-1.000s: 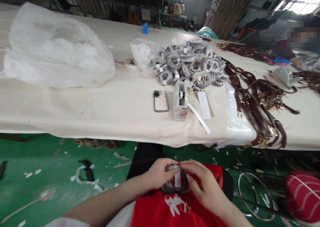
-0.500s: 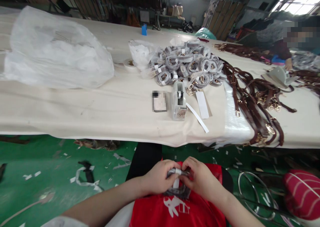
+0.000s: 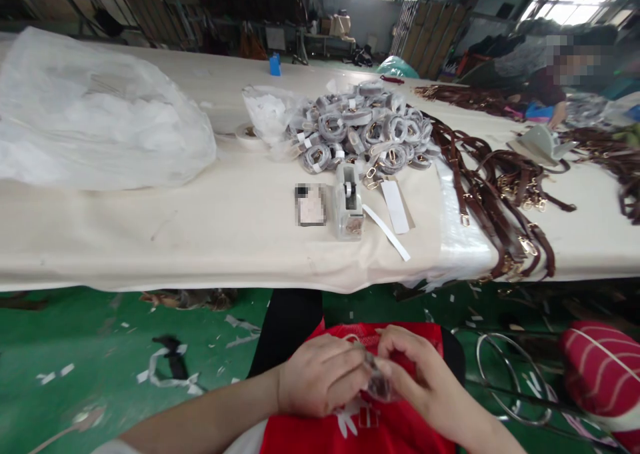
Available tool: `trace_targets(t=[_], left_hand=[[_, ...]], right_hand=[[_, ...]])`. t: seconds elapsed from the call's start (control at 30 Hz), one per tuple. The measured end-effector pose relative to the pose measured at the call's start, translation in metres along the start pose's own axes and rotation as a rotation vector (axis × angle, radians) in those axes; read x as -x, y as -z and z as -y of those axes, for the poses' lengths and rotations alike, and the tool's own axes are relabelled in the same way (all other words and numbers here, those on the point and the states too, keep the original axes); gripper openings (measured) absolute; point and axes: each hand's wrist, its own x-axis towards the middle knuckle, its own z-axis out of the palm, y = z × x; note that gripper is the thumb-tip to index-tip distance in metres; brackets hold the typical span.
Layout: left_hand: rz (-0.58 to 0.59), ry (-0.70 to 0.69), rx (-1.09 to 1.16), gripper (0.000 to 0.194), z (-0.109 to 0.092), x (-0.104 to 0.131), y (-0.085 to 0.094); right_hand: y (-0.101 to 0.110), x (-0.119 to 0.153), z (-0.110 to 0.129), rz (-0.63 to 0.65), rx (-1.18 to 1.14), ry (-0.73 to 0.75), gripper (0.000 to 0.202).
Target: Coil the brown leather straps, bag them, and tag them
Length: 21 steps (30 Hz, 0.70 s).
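Above the red apron point(image 3: 310, 434) on my lap, I hold a coiled strap point(image 3: 379, 386) in clear plastic wrap. My left hand point(image 3: 324, 376) is closed over it from the left and covers most of it. From the right, the thumb and fingers of my right hand point(image 3: 425, 377) pinch its near end. On the table ahead lies a heap of similar plastic-wrapped coiled straps point(image 3: 367, 124), some with white bands. A tape dispenser point(image 3: 349, 207) stands in front of the heap, beside a white paper strip point(image 3: 386, 234) and a white card point(image 3: 395, 207).
Loose brown straps with gold clasps point(image 3: 500, 201) spread over the cream-covered table point(image 3: 240, 234) at right. A large clear plastic bag point(image 3: 110, 121) lies at left. A co-worker's hand point(image 3: 557, 115) is at far right. A striped red cushion point(image 3: 600, 367) sits beside me.
My left hand has turned over the coiled strap, hiding its white band. The coil has tilted, and my right fingers have shifted to its right end. The view has swung slightly right.
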Motion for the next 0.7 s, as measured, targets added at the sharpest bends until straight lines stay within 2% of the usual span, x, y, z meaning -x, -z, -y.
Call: trace_targets(t=[0.07, 0.13, 0.2, 0.33, 0.43, 0.53, 0.7], left_hand=[[-0.155, -0.126, -0.103, 0.008, -0.004, -0.006, 0.006], [-0.276, -0.119, -0.119, 0.006, -0.006, -0.011, 0.008], [-0.315, -0.074, -0.085, 0.004, -0.009, -0.013, 0.006], [-0.231, 0.004, -0.014, 0.003, -0.013, -0.011, -0.002], [-0.126, 0.136, 0.039, 0.013, -0.012, -0.008, -0.005], [-0.028, 0.254, 0.027, 0.021, -0.005, -0.004, -0.009], [0.119, 0.137, -0.060, 0.026, 0.009, 0.006, -0.019]], right_hand=[[0.004, 0.000, 0.005, -0.027, -0.121, -0.091, 0.032], [0.005, -0.004, 0.007, -0.046, -0.163, -0.129, 0.028], [0.004, -0.009, 0.007, -0.034, -0.132, -0.117, 0.024], [0.005, -0.019, 0.001, 0.010, -0.063, -0.061, 0.021], [0.003, -0.023, -0.005, 0.008, -0.113, -0.052, 0.010], [-0.001, -0.025, -0.010, -0.015, -0.069, -0.084, 0.014], [-0.012, -0.025, -0.018, -0.198, 0.077, -0.020, 0.020]])
